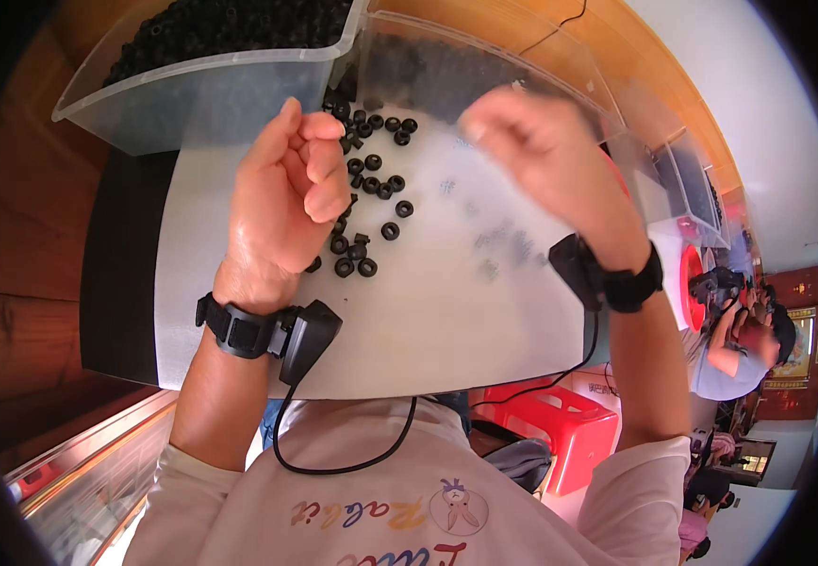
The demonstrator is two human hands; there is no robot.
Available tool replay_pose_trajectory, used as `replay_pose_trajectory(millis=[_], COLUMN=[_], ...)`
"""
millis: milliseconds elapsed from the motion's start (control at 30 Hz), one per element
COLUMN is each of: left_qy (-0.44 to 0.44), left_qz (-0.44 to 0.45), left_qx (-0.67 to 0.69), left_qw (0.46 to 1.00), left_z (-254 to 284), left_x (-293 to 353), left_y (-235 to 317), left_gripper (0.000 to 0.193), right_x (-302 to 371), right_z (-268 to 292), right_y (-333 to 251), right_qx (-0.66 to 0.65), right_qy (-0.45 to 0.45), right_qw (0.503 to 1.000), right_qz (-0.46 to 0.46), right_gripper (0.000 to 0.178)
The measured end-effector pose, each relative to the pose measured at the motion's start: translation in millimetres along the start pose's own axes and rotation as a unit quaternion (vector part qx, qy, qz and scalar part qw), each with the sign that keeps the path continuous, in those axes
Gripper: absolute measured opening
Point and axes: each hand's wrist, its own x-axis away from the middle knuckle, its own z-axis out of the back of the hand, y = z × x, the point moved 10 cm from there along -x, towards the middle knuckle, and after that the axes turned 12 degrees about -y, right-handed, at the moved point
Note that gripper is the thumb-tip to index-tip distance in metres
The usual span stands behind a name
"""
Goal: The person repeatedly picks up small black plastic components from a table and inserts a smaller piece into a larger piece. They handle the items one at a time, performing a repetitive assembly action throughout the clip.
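Small black ring-shaped parts (372, 185) lie loose on the white tabletop (446, 330), mostly just right of my left hand. Above the table, my left hand (291, 184) is turned partly palm up with its fingers curled in. Whatever it may hold is hidden by the fingers. Farther right, my right hand (536, 141) is raised near the far clear bin, blurred by motion, so its grip does not show. A black device is strapped to each wrist, the left one (263, 332) and the right one (607, 275), each with a cable.
A clear bin (211, 104) heaped with black parts stands at the back left. Beside it is another translucent bin (484, 80) with dark contents. A red plastic stool (560, 429) is below the table's near edge. Other people (739, 349) are at the far right.
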Motion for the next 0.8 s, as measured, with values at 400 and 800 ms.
replay_pose_trajectory(millis=[400, 800], left_qy=[-0.007, 0.011], left_qz=[0.006, 0.019], left_qx=[-0.003, -0.055], left_qw=[1.000, 0.998], left_z=[2, 2], left_x=[0, 2], left_y=[-3, -6], left_gripper=[0.042, 0.042], right_x=[7, 19], right_z=[-103, -99], right_y=[3, -5], right_qx=[0.085, 0.095], right_qy=[-0.167, -0.138], right_qw=[0.982, 0.986], right_qz=[-0.011, -0.003], right_gripper=[0.012, 0.015])
